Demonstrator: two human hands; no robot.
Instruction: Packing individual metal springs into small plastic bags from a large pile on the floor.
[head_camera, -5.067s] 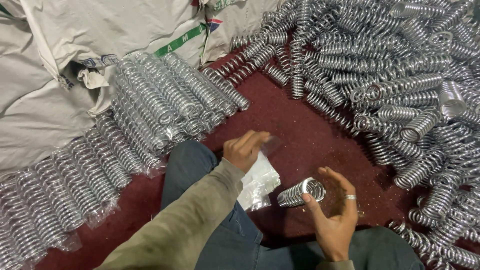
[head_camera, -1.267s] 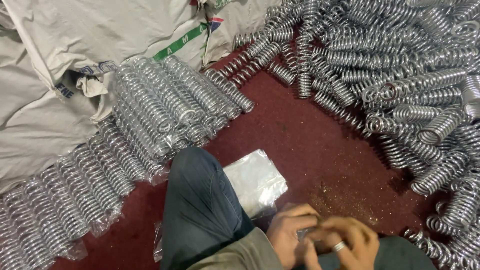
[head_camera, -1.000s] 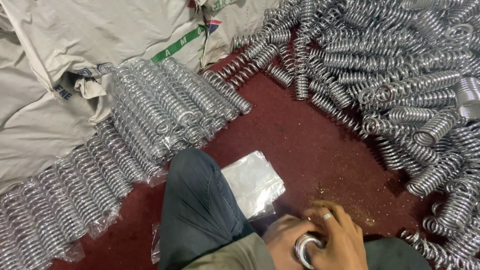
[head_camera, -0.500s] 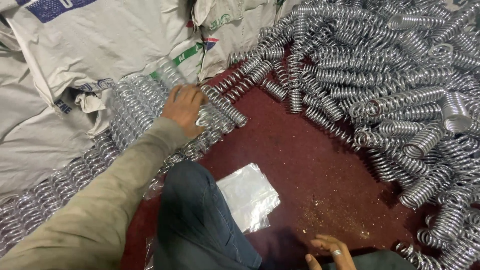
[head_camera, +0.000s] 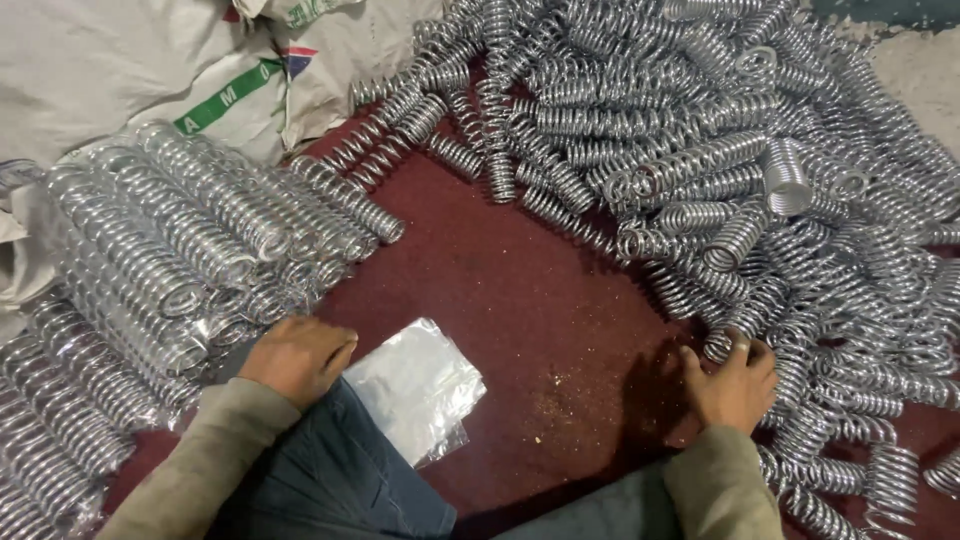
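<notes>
Left hand (head_camera: 297, 357) rests loosely curled on the knee, touching the edge of the clear plastic bags (head_camera: 420, 385), holding nothing. Right of those bags, the right hand (head_camera: 733, 385) clasps a spring (head_camera: 735, 340) at the loose pile's (head_camera: 760, 170) edge.

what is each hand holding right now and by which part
Left hand holds nothing; it rests by the clear plastic bags. Right hand reaches into the loose metal springs; a firm grip cannot be told.

Dim warm light, glare on springs (head_camera: 700, 150), soft focus
</notes>
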